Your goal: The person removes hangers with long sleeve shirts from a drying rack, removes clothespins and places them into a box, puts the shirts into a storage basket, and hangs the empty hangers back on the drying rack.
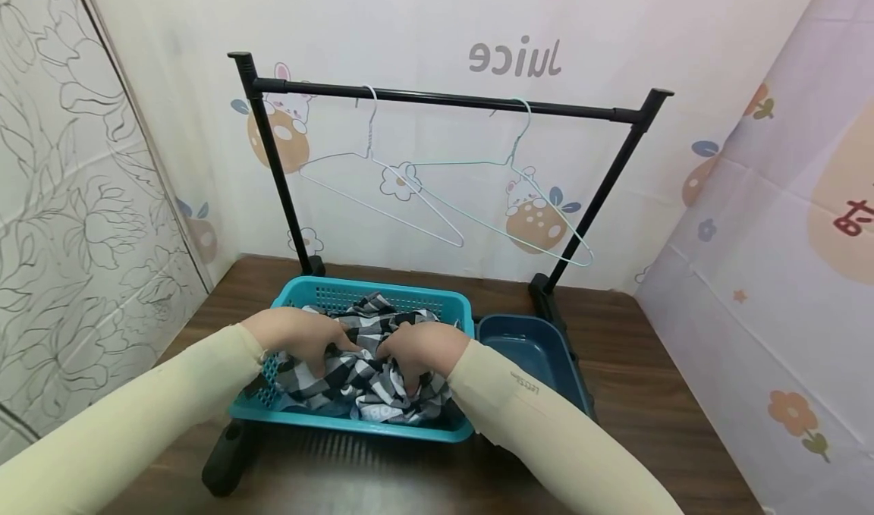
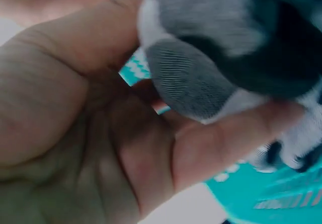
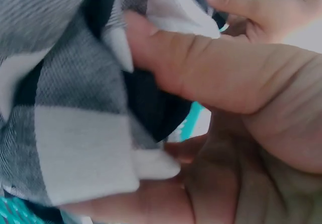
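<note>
A black, grey and white checked garment [image 1: 382,390] lies bunched up in a turquoise plastic basket [image 1: 355,428]. My left hand [image 1: 300,337] grips its left part, the folds [image 2: 196,78] lying between thumb and fingers in the left wrist view. On the right side, my right hand [image 1: 423,352] holds another part, its thumb over the cloth [image 3: 80,148] and fingers beneath it in the right wrist view. Some fingertips are hidden by the fabric. Folds hide the garment's full shape.
Behind the basket stands a black rack [image 1: 437,99] with a white hanger [image 1: 410,191] and a pale green hanger [image 1: 519,238] on its bar. A dark blue tray [image 1: 519,320] sits right of the basket on the brown wooden table [image 1: 642,394].
</note>
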{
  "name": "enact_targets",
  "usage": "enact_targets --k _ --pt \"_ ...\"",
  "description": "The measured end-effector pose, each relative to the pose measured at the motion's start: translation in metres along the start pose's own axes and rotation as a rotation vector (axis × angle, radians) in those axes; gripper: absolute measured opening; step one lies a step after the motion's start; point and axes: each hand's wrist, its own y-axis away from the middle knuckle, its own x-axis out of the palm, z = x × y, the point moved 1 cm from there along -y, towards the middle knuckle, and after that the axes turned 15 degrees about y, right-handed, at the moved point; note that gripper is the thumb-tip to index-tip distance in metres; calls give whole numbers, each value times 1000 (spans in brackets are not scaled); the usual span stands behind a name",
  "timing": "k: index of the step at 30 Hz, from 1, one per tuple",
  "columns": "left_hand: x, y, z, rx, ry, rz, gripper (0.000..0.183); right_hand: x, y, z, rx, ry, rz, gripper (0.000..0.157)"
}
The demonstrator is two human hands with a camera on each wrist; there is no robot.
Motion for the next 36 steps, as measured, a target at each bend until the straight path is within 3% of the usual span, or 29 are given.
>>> enact_targets --k 7,17,23,30,36 --pt "-1 -20 14 -27 60 65 62 5 -22 -8 -11 -49 110 79" --pt "-2 -19 8 -20 48 37 66 -1 -17 -6 -13 -20 110 81" --pt "-2 -1 2 48 16 -49 67 -6 -1 -1 30 -1 38 79" --pt "-4 34 -2 169 4 -194 55 -9 26 0 30 34 -92 73" --pt "8 56 -4 285 24 -296 41 -4 46 -1 61 48 -254 54"
